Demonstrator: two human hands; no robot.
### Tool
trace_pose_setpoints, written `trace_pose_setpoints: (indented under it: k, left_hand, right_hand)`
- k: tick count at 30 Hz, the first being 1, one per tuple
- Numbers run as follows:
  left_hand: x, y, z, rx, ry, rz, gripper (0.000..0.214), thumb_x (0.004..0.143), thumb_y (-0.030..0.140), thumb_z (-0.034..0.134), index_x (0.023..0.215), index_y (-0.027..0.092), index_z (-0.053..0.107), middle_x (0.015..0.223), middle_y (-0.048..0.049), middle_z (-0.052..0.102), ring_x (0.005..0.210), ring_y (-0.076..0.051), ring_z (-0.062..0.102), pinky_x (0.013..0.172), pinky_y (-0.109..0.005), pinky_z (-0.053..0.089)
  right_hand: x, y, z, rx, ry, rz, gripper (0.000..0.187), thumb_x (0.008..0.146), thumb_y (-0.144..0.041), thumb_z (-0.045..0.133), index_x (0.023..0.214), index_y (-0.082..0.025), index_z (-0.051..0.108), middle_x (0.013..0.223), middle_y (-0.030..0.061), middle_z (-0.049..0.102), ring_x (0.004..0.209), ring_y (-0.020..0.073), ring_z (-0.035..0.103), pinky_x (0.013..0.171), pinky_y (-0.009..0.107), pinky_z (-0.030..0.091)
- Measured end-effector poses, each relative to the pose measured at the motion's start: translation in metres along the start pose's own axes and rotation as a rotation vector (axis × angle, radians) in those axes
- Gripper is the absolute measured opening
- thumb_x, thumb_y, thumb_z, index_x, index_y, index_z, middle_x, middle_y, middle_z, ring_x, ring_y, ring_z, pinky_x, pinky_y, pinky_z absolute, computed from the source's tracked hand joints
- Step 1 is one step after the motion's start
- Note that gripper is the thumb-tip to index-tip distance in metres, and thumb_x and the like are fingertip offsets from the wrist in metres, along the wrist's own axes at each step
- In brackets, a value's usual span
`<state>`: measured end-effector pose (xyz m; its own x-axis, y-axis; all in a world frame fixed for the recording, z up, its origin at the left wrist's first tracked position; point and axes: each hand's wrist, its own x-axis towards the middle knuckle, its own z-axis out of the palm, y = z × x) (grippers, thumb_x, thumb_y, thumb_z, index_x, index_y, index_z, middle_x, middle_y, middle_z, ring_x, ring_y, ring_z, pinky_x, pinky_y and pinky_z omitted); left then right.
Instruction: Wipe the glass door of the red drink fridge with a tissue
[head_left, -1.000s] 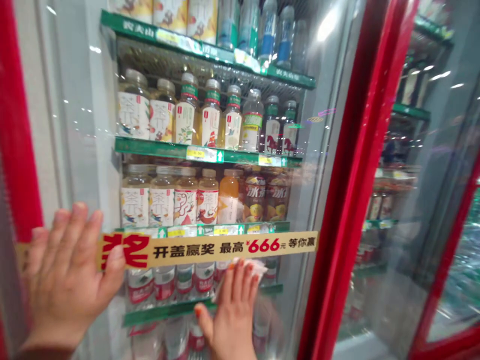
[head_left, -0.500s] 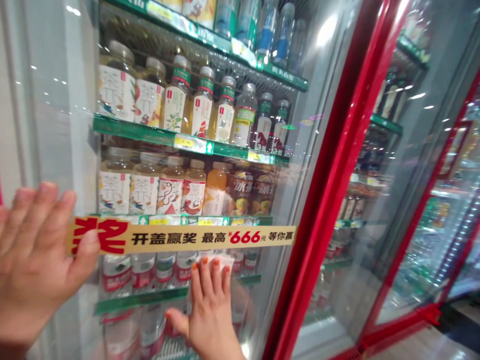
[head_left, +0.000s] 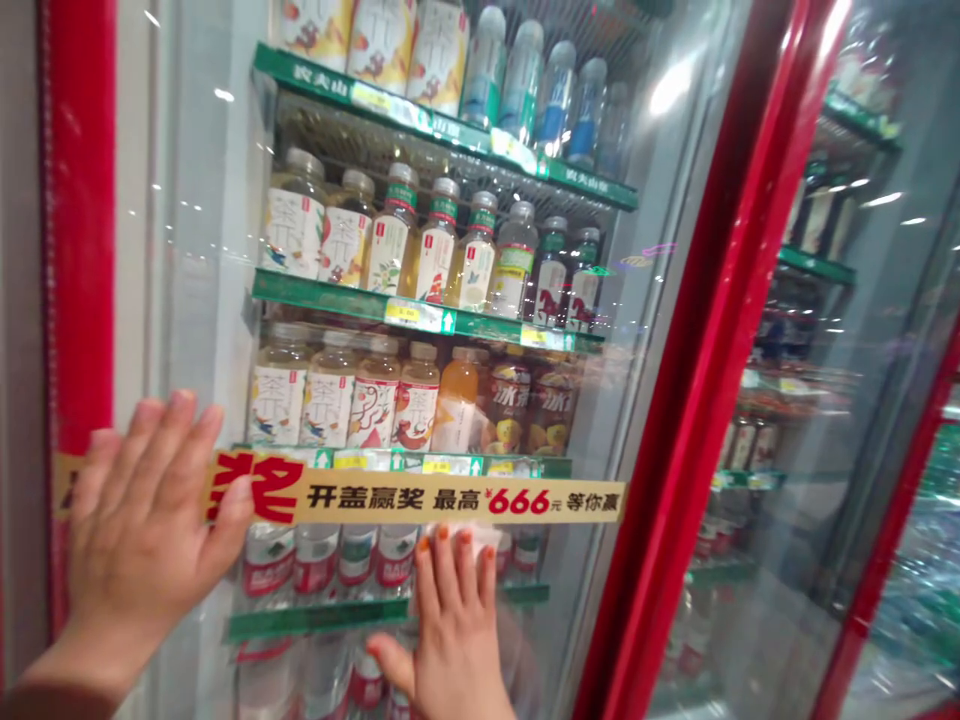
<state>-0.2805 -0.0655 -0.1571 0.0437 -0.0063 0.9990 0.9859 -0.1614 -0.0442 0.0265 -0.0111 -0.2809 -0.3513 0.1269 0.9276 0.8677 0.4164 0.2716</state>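
Note:
My left hand [head_left: 146, 530] lies with fingers stretched out over the left end of a yellow promotional strip [head_left: 461, 500] on the glass door [head_left: 202, 300] of a drinks fridge. It holds nothing, and its thumb overlaps the large red character. Just under the strip, my right hand [head_left: 457, 620] is flat, fingers pointing up and thumb out to the left. A thin white sheet, seemingly a tissue [head_left: 491, 540], shows beneath its fingertips, pressed toward the glass. Most of that sheet is hidden by the fingers.
Behind the glass, bottled drinks [head_left: 435, 240] stand on green-edged shelves [head_left: 337, 292]. A red door frame [head_left: 697, 360] slants down at the right, with another red frame post [head_left: 82, 220] at the left. Further right stands a second glass-fronted fridge [head_left: 795, 420].
The view has shifted, so the fridge and both hands appear further right and lower. The left red post has come into view. Both hands keep nearly the same places against the strip.

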Motion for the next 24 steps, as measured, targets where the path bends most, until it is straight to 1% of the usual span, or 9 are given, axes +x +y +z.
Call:
trace_pose_setpoints:
  k: [2,4,8,11,13,15,18,21,24]
  left_hand:
    - [0.002,0.002,-0.002,0.048,0.005,0.06,0.079,0.101,0.033,0.065,0.174,0.026,0.035,0.183,-0.0049,0.035,0.172,-0.025,0.03,0.145,-0.048,0.018]
    - [0.005,0.003,-0.004,0.078,-0.004,0.102,0.079,0.102,0.031,0.062,0.175,0.024,0.031,0.184,-0.0052,0.031,0.173,-0.022,0.026,0.146,-0.044,0.017]
    - [0.007,0.003,-0.006,0.096,0.005,0.11,0.082,0.101,0.028,0.063,0.176,0.025,0.029,0.184,-0.0042,0.03,0.173,-0.023,0.027,0.145,-0.046,0.018]
    - [0.005,0.003,-0.006,0.098,-0.011,0.089,0.083,0.1,0.025,0.063,0.176,0.028,0.029,0.184,-0.0048,0.032,0.172,-0.027,0.031,0.144,-0.053,0.023]
    - [0.001,0.005,-0.005,0.09,-0.014,0.074,0.083,0.099,0.021,0.061,0.176,0.027,0.03,0.184,-0.0063,0.032,0.172,-0.029,0.031,0.145,-0.055,0.023]
    - [-0.004,0.008,-0.003,0.081,-0.005,0.063,0.084,0.099,0.02,0.059,0.176,0.026,0.029,0.184,-0.0079,0.03,0.172,-0.03,0.029,0.145,-0.055,0.021]
    - [-0.011,0.012,0.0,0.087,-0.025,0.046,0.086,0.099,0.025,0.058,0.178,0.024,0.023,0.185,-0.0078,0.026,0.174,-0.028,0.024,0.147,-0.051,0.017]
    - [-0.013,0.014,0.0,0.11,-0.06,0.029,0.09,0.1,0.03,0.06,0.179,0.025,0.018,0.187,-0.0053,0.02,0.175,-0.026,0.019,0.147,-0.049,0.014]
    - [-0.011,0.015,-0.001,0.119,-0.058,0.03,0.09,0.1,0.033,0.059,0.179,0.025,0.016,0.188,-0.0043,0.018,0.175,-0.025,0.019,0.147,-0.049,0.014]
  right_hand:
    - [-0.025,0.012,0.001,-0.036,0.047,-0.061,0.11,0.096,-0.079,0.053,0.179,-0.014,0.021,0.184,0.0099,0.029,0.176,0.0334,0.009,0.143,0.059,0.018]
    - [-0.027,0.044,-0.002,-0.056,0.057,0.129,0.102,0.104,-0.066,0.046,0.179,-0.008,0.009,0.188,0.0155,0.006,0.177,0.0356,0.0,0.142,0.068,0.013]
    - [0.034,0.08,-0.015,0.007,0.043,0.522,0.089,0.112,-0.058,0.029,0.178,-0.012,-0.009,0.188,0.0212,-0.009,0.175,0.0419,-0.009,0.131,0.085,0.02]
    - [0.062,0.043,-0.018,0.009,0.02,0.321,0.098,0.108,-0.068,0.036,0.18,-0.012,-0.001,0.189,0.0169,0.006,0.176,0.0367,-0.005,0.139,0.073,0.011]
    - [0.049,0.016,-0.015,-0.007,0.016,0.061,0.107,0.101,-0.078,0.044,0.18,-0.016,0.009,0.188,0.0083,0.016,0.177,0.0306,0.0,0.145,0.056,0.002]
    - [0.023,0.014,-0.011,-0.029,0.055,-0.065,0.109,0.098,-0.08,0.046,0.18,-0.016,0.012,0.189,0.0042,0.014,0.177,0.0278,0.003,0.145,0.046,0.0]
    - [0.012,0.06,-0.008,-0.039,0.102,0.166,0.095,0.108,-0.064,0.038,0.18,-0.012,0.004,0.189,0.0107,0.001,0.177,0.0315,-0.002,0.143,0.062,0.004]
    - [0.056,0.098,-0.014,0.004,0.102,0.493,0.086,0.113,-0.058,0.026,0.179,-0.014,-0.007,0.189,0.0168,-0.008,0.176,0.0414,-0.004,0.135,0.081,0.016]
    - [0.099,0.067,-0.02,0.026,0.101,0.386,0.092,0.112,-0.067,0.029,0.179,-0.016,-0.007,0.189,0.0171,0.002,0.176,0.0418,0.0,0.136,0.079,0.016]
